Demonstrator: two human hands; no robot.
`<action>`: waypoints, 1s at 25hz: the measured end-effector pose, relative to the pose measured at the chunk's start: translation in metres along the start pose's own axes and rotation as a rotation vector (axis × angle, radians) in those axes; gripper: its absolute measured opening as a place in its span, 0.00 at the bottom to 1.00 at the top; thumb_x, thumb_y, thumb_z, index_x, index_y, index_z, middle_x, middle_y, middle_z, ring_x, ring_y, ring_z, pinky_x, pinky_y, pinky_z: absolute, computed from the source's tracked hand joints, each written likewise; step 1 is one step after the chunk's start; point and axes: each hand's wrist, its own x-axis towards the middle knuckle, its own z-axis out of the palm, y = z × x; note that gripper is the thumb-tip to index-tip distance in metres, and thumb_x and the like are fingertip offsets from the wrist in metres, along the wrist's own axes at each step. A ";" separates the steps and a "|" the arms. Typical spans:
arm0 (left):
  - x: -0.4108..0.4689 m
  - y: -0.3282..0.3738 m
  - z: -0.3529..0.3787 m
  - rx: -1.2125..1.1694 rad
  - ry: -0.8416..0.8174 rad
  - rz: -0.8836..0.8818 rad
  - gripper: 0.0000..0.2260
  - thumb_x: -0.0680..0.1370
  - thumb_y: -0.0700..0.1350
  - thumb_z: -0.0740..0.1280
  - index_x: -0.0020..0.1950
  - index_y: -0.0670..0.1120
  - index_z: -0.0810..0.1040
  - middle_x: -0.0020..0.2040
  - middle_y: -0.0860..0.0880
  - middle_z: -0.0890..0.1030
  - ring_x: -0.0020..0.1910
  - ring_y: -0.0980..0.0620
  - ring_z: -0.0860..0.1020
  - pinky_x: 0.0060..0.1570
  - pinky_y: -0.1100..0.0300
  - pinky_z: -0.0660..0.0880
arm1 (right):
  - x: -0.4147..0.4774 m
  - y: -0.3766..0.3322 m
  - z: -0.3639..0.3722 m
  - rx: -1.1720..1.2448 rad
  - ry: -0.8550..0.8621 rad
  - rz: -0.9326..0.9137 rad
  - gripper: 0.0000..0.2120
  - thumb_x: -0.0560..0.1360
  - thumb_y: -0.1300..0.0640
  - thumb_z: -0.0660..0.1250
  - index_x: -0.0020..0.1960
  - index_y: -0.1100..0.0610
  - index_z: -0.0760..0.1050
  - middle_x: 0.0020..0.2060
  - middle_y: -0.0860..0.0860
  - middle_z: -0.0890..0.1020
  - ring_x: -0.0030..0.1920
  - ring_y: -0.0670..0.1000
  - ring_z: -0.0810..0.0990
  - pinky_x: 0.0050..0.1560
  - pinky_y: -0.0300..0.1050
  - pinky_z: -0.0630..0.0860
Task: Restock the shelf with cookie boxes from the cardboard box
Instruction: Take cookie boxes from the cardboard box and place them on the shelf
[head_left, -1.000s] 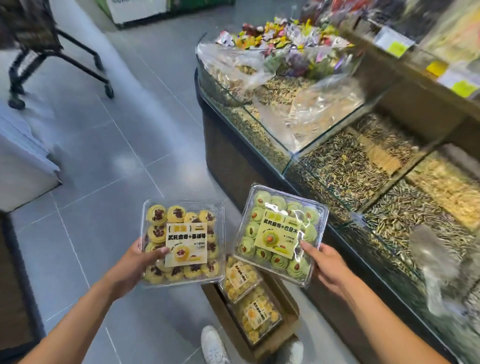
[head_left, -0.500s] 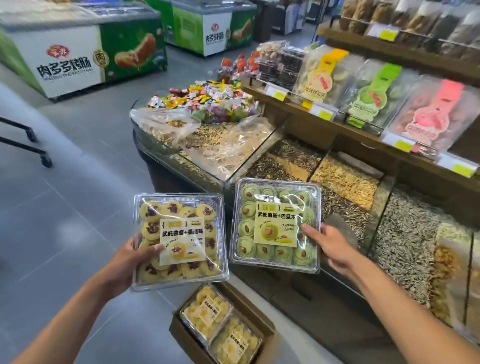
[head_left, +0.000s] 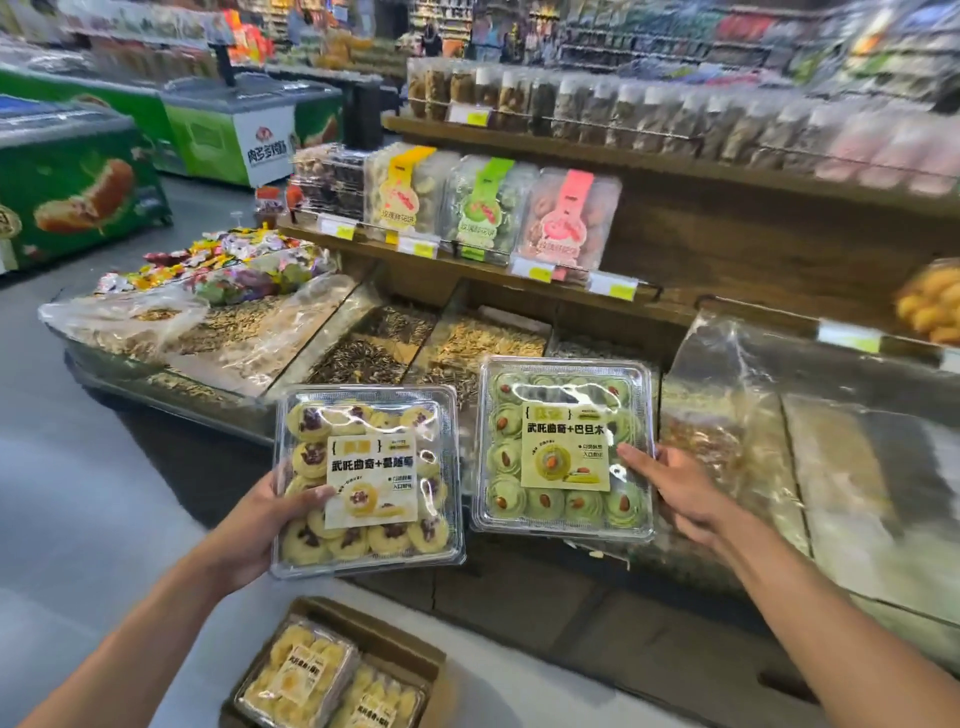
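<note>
My left hand (head_left: 260, 525) grips clear yellow-cookie box (head_left: 369, 480); my right hand (head_left: 680, 486) grips clear green-cookie box (head_left: 563, 447), labels up.

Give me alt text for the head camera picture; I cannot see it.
A person holds two clear cookie boxes up before a shop shelf: the left hand grips a box of yellow cookies, the right hand a box of green cookies. Below, a cardboard box on the floor holds more cookie boxes.
</note>
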 end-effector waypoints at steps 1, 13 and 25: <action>0.002 -0.003 0.027 0.021 -0.037 -0.002 0.40 0.63 0.45 0.86 0.71 0.43 0.71 0.62 0.34 0.83 0.57 0.31 0.84 0.48 0.40 0.85 | -0.013 0.003 -0.026 0.039 0.037 0.000 0.25 0.72 0.47 0.72 0.61 0.61 0.74 0.51 0.55 0.85 0.45 0.47 0.86 0.37 0.36 0.79; 0.058 -0.029 0.297 0.136 -0.332 -0.072 0.26 0.76 0.36 0.70 0.73 0.45 0.69 0.61 0.34 0.84 0.58 0.31 0.84 0.52 0.32 0.82 | -0.150 0.040 -0.267 0.190 0.383 -0.041 0.25 0.70 0.49 0.74 0.62 0.61 0.78 0.54 0.53 0.87 0.59 0.51 0.84 0.64 0.53 0.78; 0.170 -0.009 0.463 0.220 -0.466 -0.123 0.24 0.74 0.37 0.72 0.68 0.46 0.70 0.57 0.31 0.84 0.54 0.27 0.83 0.48 0.30 0.81 | -0.106 0.041 -0.404 0.279 0.583 -0.031 0.40 0.62 0.42 0.82 0.65 0.64 0.74 0.58 0.58 0.85 0.62 0.58 0.82 0.68 0.64 0.74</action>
